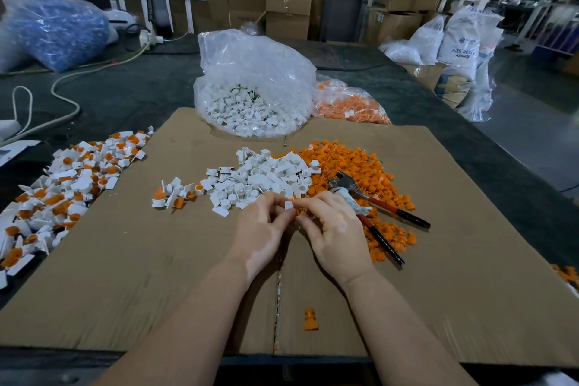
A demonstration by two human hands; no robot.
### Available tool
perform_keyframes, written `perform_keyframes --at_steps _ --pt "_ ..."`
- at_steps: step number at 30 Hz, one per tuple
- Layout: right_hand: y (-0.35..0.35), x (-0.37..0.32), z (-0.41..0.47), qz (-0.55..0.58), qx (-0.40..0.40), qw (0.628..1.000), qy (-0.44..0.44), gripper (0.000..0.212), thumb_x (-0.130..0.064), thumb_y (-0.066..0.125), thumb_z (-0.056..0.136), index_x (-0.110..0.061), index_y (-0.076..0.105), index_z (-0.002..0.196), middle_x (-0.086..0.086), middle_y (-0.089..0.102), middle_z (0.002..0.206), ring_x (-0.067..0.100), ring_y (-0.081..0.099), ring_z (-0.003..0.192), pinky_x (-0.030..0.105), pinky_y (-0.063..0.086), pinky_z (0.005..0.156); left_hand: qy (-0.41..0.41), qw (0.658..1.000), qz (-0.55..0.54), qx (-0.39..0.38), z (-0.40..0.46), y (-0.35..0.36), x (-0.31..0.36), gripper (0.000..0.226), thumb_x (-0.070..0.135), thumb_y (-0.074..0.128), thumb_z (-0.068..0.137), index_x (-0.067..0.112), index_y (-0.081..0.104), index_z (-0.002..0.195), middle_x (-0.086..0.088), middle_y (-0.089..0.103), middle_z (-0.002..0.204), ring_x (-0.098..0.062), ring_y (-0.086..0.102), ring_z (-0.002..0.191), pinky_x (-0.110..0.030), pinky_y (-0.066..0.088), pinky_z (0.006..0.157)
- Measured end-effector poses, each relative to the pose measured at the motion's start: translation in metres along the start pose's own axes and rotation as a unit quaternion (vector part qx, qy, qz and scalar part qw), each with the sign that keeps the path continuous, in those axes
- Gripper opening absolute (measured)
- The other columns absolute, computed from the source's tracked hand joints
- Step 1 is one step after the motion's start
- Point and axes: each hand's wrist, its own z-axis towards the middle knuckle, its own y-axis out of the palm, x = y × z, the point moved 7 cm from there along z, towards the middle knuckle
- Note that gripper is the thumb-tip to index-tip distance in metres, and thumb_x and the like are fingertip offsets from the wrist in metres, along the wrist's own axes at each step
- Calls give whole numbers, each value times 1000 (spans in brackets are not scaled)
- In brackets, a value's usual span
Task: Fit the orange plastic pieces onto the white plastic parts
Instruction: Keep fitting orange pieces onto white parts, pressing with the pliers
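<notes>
Between both hands' fingertips [289, 215], white part [288, 205].

Both forearms are bare to the frame's edge, the left hand [261, 230] and right hand [333, 233] ungloved, ringless.

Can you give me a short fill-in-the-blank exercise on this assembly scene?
1. Both hands, left hand and right hand, pinch a small ____ plastic part between the fingertips.
2. The red-and-black-handled metal pliers lie on the loose pile of ____ plastic pieces.
3. The pile of finished white-and-orange assemblies lies to the person's ____.
4. The flat brown cardboard sheet carries a single stray ____ piece near the forearms.

Missing words: white; orange; left; orange
</notes>
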Motion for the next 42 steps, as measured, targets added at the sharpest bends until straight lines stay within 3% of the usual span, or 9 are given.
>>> perform_keyframes --at_steps 11,17,23,27,30,33,36,39,42 --pt "-1 -2 0 -10 4 1000 -6 18 -8 69 81 -9 70 99 5 63 87 23 58 84 37 50 76 2 1000 -5 -1 0 -1 0 4 15 61 88 18 58 87 3 63 67 2 53 57 -7 38 55" --pt "-1 -3 0 -9 6 1000 -9 19 -7 69 81 -9 70 100 5 63 87 24 58 83 38 51 75 5 1000 -5 -2 -1 -1 1 15 14 60 88 25 55 79 6 61 64 6 52 56 -7 37 55" --pt "0 -2 0 -23 -2 1000 -4 20 -12 68 82 -12 71 101 3 65 87 22 58 83 38 47 77 6 1000 6 -7 0 -1 1 9 15 60 89 22 57 83 3 61 67 4 52 57 -7 37 55" --pt "-11 5 -1 -28 34 997 56 29 -31 52 88 -19 70 107 -4 68 97 15 59 96 28 27 90 -3 999 -40 -6 -1 0 0 5 10 61 88 13 58 86 4 64 64 8 59 56 -4 39 54" --pt "-27 24 -4 -130 61 976 165 32 -35 47 94 -17 65 115 0 66 109 19 56 106 34 23 98 -18 998 -63 -14 0 2 -3 2 10 60 89 11 58 90 -5 70 72 -3 67 66 -8 45 60" --pt "-37 56 -11 -259 -49 915 306 40 -37 43 91 -17 50 125 5 54 128 23 44 122 47 15 108 -25 997 -66 -16 1 1 -5 5 11 59 90 12 57 94 -6 72 76 -7 68 69 -9 46 62" --pt "-37 80 -17 -261 -184 869 378 55 -43 40 88 -16 36 136 7 35 144 27 25 135 59 3 109 -34 996 -78 -12 2 1 -4 6 10 59 89 15 56 90 -7 71 76 -8 68 67 -11 46 61" --pt "-37 84 -15 -272 -216 856 383 56 -50 43 87 -17 39 132 6 34 142 27 26 134 62 0 107 -44 996 -83 -10 4 1 -4 4 10 58 90 14 56 91 -7 71 77 -9 67 70 -14 48 62" --pt "-40 79 -11 -301 -204 858 363 51 -52 47 85 -18 47 122 7 37 137 29 30 129 61 6 108 -48 994 -102 -8 4 0 -4 2 9 56 91 11 55 90 -4 68 71 0 63 59 -9 45 55"
